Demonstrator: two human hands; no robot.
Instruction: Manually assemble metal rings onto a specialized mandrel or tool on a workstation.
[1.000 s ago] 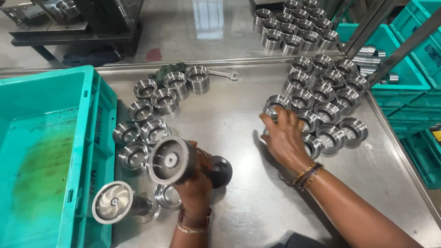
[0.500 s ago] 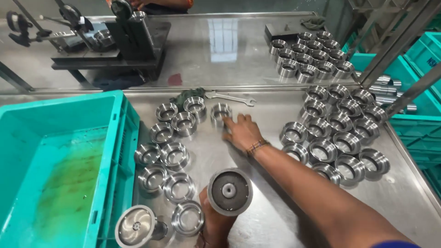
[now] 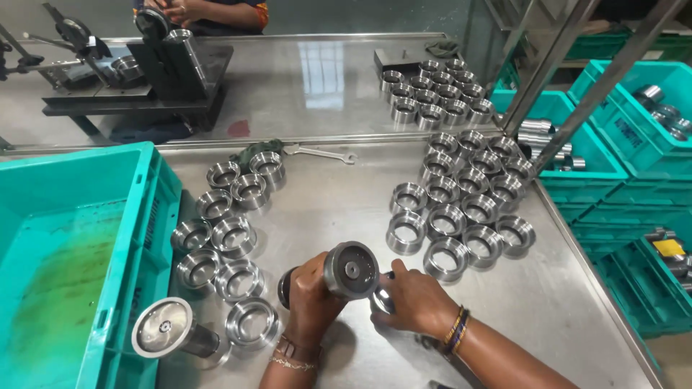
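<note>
Left hand point(image 3: 311, 292) fingers grip the plug gauge point(image 3: 351, 269); right hand point(image 3: 412, 301) fingers clasp a ring point(image 3: 380, 300) beside it

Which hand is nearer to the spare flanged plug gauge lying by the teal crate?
Left. The left hand grips another gauge just right of the spare flanged plug gauge; the right hand sits farther right, toward the right-hand cluster of rings.

Bare forearms; bead bangles on right wrist point(image 3: 456, 330), chain on left wrist point(image 3: 292, 357).
</note>
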